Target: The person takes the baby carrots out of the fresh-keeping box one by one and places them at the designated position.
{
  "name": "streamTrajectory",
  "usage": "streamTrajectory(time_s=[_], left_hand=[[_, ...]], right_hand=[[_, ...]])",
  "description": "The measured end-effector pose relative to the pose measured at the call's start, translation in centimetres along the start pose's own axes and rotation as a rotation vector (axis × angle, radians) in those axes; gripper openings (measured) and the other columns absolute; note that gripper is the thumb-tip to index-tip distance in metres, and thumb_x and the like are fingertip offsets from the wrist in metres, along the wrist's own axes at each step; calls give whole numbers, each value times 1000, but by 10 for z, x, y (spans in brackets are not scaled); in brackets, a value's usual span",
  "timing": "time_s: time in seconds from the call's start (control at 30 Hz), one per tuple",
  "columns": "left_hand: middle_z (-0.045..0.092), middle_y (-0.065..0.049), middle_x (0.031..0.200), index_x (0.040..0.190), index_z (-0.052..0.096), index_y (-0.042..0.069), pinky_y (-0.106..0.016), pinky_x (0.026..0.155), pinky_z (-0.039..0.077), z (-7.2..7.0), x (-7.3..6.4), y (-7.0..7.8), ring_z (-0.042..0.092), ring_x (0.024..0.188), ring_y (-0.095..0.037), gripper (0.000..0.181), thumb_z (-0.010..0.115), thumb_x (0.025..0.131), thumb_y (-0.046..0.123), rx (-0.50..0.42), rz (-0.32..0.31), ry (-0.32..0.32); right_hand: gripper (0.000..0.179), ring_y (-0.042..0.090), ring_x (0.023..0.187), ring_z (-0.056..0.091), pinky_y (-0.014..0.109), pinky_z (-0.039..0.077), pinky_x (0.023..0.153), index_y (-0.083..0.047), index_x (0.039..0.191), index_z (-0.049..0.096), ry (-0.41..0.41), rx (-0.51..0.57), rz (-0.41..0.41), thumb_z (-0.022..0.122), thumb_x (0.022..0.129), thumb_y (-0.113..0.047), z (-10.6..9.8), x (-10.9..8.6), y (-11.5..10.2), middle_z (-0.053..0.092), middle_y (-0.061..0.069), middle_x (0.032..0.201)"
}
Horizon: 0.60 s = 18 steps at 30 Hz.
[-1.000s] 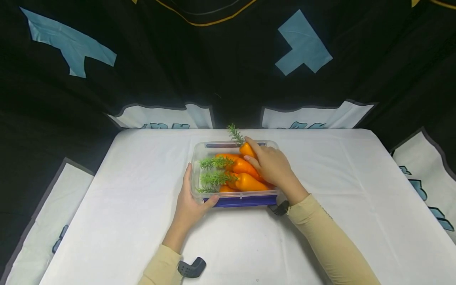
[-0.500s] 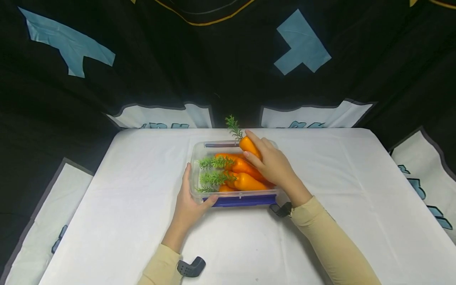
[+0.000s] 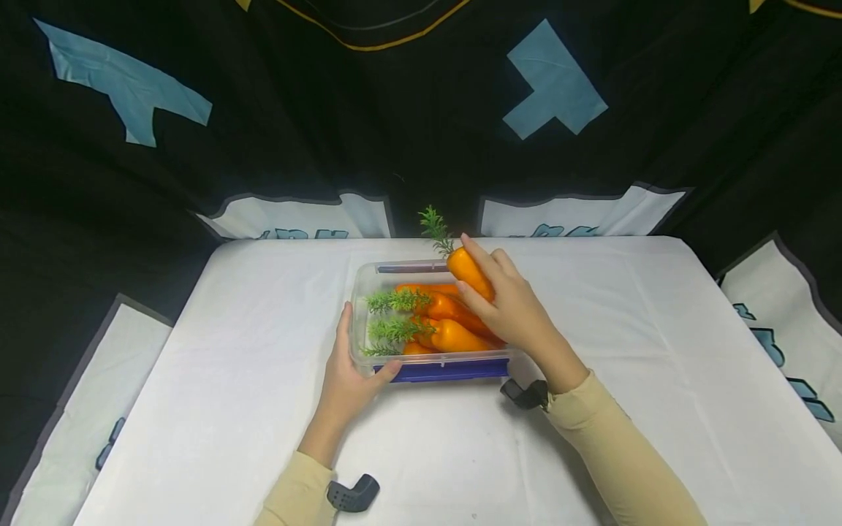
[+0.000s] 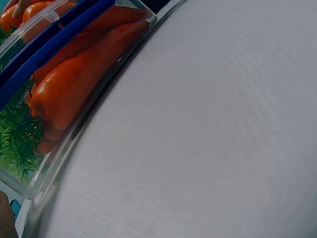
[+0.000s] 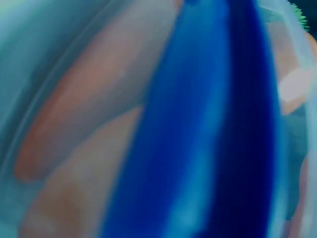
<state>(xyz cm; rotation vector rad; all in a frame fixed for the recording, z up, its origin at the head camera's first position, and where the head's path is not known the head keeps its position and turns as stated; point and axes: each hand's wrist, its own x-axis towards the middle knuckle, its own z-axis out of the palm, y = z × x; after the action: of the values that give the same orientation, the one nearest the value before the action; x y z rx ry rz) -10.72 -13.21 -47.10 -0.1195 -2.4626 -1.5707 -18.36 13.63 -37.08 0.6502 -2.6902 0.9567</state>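
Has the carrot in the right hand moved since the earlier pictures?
Yes: in the head view, the carrot has moved upward and slightly rightward against the white table.

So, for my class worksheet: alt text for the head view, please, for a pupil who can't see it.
A person's right hand holds an orange carrot with a feathery green top over a clear box of more carrots; the left hand holds the box's near left corner. The box rests on white cloth.

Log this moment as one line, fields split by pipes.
left hand: grips clear container at near-left corner | right hand: holds carrot above container | other carrots: inside container, green tops toward left
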Motion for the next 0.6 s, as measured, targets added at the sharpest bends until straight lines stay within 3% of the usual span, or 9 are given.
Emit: streamTrajectory(time_s=[0.27,0.6], left_hand=[[15,-4,167,161,5,28,-65,118,24,0,0,-1,24,151,-35,115,82,76,38,15,-7,-1],[14,-6,167,160,3,33,-66,117,25,-1,-1,0,24,151,-37,114,81,77,40,23,-15,-13]], right_hand=[[68,21,69,50,30,51,61,-40,157,22,77,-13,15,58,99,-38,-22,-7,0,47,10,108],[69,28,78,53,39,55,69,-36,159,18,163,-58,117,55,100,-38,-42,-16,33,46,18,116]])
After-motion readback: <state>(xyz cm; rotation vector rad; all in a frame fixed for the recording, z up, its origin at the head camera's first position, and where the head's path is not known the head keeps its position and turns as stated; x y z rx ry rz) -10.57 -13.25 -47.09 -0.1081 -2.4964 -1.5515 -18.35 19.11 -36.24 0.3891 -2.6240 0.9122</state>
